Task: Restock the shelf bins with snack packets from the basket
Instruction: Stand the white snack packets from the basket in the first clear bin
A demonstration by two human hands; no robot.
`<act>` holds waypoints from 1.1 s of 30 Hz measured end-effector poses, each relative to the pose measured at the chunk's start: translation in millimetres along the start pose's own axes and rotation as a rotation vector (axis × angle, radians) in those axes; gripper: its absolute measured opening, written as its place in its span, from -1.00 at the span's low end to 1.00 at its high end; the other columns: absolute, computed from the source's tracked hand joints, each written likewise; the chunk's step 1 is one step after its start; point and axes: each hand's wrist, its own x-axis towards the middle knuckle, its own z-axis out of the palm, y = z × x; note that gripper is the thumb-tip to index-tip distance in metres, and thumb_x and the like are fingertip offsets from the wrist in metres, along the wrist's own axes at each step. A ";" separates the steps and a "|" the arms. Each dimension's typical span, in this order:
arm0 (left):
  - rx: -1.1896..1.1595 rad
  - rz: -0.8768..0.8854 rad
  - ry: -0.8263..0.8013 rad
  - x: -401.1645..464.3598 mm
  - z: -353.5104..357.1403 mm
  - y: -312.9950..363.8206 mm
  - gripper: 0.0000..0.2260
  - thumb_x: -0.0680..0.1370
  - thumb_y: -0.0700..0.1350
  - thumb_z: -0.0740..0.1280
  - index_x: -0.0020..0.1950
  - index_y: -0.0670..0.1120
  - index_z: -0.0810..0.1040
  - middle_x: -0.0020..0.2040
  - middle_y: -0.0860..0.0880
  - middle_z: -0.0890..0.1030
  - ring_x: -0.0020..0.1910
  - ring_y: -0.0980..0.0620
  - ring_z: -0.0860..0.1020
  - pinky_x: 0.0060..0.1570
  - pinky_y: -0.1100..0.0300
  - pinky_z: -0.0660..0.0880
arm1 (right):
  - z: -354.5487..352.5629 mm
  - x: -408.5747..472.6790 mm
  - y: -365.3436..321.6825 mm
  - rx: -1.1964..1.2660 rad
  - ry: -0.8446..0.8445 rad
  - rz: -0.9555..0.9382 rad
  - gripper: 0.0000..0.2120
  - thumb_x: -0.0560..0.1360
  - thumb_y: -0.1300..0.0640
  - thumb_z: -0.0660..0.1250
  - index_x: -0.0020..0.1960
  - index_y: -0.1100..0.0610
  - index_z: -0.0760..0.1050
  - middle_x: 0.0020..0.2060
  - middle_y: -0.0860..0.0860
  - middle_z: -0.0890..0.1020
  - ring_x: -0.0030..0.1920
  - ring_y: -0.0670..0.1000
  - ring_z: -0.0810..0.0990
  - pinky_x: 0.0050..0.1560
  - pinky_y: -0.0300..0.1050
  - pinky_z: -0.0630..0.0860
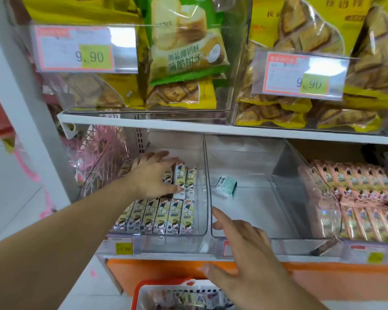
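Head view: left hand [154, 175] pinches a packet [180, 180], right hand [244, 249] spread empty, tags [92, 56] read 9.90.

Packets [166, 217] are pale yellow with cartoon faces; the basket [141, 289] is red-rimmed; one lone packet [226, 184] is mint green.

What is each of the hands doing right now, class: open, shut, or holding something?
Left hand: fingers laid on the upright yellow-and-white snack packets in the clear plastic bin; grip cannot be told.
Right hand: open, fingers spread, holding nothing.
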 end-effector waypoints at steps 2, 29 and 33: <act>-0.018 -0.042 -0.054 3.3 4.9 -5.5 -0.23 0.50 0.41 0.30 0.63 0.33 0.04 0.69 0.10 -0.07 0.64 -0.19 -0.11 0.55 -0.27 -0.11 | 2.2 1.8 1.2 -0.015 0.008 -0.010 -0.06 0.48 -0.39 0.29 0.52 -0.45 -0.39 0.36 -0.50 0.18 0.42 -0.30 0.14 0.53 -0.12 -0.04; -0.231 0.162 0.196 -107.3 1.4 38.5 -0.57 0.69 0.17 0.12 0.54 0.13 0.40 0.51 0.11 0.42 0.50 -0.05 0.27 0.50 0.05 0.16 | 3.5 -17.9 1.9 0.063 0.036 -0.027 -0.17 0.56 -0.16 0.35 0.66 -0.26 -0.07 0.49 -0.21 0.25 0.47 -0.09 0.11 0.46 -0.10 0.15; -0.353 0.205 0.323 -182.9 6.1 61.6 -0.76 0.68 -0.02 0.29 0.32 0.00 0.59 0.19 0.08 0.58 0.21 0.06 0.47 0.20 0.22 0.36 | 10.9 -40.8 6.2 0.100 0.212 -0.140 -0.39 0.50 0.04 0.38 0.53 -0.03 0.34 0.45 -0.14 0.34 0.51 -0.10 0.18 0.56 -0.13 0.15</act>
